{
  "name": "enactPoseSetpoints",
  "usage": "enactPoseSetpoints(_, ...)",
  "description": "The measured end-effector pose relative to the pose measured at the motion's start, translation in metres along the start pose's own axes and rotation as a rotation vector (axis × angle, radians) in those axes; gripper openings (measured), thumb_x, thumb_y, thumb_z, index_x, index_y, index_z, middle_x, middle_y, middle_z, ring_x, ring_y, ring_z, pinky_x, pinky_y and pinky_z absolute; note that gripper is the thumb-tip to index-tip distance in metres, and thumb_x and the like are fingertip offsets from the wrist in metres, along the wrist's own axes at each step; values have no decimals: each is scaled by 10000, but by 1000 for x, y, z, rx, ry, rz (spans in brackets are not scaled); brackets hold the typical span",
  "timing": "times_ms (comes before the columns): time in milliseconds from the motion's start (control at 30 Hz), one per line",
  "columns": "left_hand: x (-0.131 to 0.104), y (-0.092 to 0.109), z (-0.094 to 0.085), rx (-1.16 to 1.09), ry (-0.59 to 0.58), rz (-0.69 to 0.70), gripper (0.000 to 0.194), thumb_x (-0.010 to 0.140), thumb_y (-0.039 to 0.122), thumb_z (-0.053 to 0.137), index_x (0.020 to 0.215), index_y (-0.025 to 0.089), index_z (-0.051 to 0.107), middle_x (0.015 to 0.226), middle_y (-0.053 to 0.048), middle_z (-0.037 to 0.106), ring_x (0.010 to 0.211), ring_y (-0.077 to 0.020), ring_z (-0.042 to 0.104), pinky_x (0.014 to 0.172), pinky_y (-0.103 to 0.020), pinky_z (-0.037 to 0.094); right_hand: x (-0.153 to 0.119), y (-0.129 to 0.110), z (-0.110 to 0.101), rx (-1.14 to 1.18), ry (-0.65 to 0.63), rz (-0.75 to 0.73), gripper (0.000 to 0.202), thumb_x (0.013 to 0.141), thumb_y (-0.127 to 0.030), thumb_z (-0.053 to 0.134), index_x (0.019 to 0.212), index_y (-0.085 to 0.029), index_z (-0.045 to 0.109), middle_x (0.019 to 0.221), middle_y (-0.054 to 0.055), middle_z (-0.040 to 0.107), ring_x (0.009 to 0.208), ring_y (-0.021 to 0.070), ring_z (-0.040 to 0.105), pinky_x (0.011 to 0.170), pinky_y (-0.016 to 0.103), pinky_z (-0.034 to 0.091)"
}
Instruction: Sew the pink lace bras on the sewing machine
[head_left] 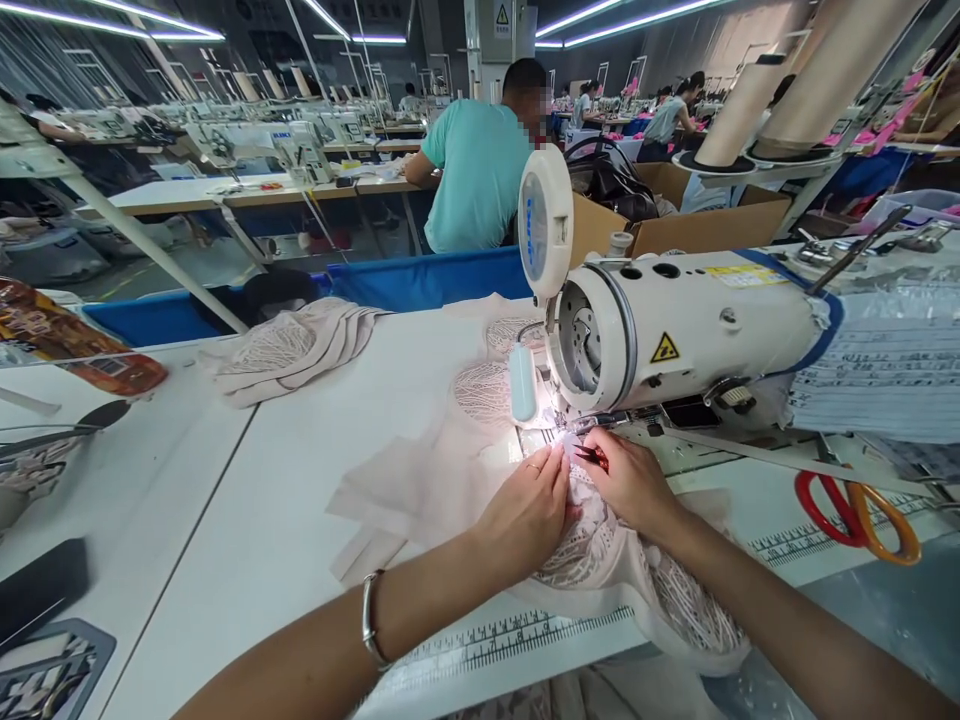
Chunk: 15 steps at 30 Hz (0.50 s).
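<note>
Under the lit needle area of a white sewing machine lies pale pink lace fabric, which trails over the table's front edge. My left hand is closed on the fabric just in front of the needle, fingertips pinched together. Close beside it on the right, my right hand grips small thread snips with a red handle, their dark blades pointing left toward the left fingertips. The machine's round end cover stands swung open. A small pale blue lamp hangs left of the needle.
A stack of lace pieces lies at the back left, near a brown-labelled bottle. Red-and-orange scissors rest at the right. Thread cones stand behind the machine. A person in a turquoise shirt sits beyond the table.
</note>
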<state>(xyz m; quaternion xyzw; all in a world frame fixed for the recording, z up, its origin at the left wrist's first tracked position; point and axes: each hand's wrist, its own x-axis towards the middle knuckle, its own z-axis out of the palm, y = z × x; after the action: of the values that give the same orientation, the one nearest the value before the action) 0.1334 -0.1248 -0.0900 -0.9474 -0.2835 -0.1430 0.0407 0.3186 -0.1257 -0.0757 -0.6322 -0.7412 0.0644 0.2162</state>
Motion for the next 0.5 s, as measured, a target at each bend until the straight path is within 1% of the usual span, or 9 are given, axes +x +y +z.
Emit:
enactPoseSetpoints(67,2,-1,-3,-7,5,22,500,1031,332,380,1330,-50,503,1356,-280,589,1332,-343,510,1090,-471,393,-3,1,3,-19,-37,-7,74,867,-183,508,869,-222,571,752,18,703,672,192,654,615,265,408)
enactPoseSetpoints(133,3,-2,-7,-28,7,29,460,1014,332,415,1264,-32,547,1324,-283,603,1268,-354,551,1027,-471,442,-5,1,5,-52,-55,-40,123,872,-144,478,911,-206,577,757,30,715,666,194,667,608,266,410)
enactPoseSetpoints(200,5,-3,-11,-67,-1,20,386,988,330,463,1176,17,588,1294,-273,612,1153,-355,601,928,-474,490,-6,0,7,-96,-51,-92,164,892,-122,441,929,-186,587,744,48,716,646,197,666,599,273,410)
enactPoseSetpoints(267,6,-4,-15,-108,-10,-3,312,967,331,493,1100,71,604,1293,-259,601,1067,-348,615,844,-475,509,-6,-1,8,-144,-40,-142,191,911,-116,422,937,-170,603,724,61,711,637,202,662,604,281,416)
enactPoseSetpoints(367,6,-6,-17,-139,-13,-30,258,952,340,506,1024,112,602,1318,-253,570,1060,-355,596,807,-485,506,-6,-2,8,-178,-39,-186,225,931,-102,409,955,-158,625,753,79,716,688,208,671,651,282,444)
enactPoseSetpoints(500,6,-8,-16,-165,-13,-41,235,942,337,511,1002,126,595,1353,-247,549,1080,-361,576,804,-496,505,-7,0,7,-187,-68,-214,286,930,-71,391,994,-160,655,917,106,734,821,210,684,738,276,483)
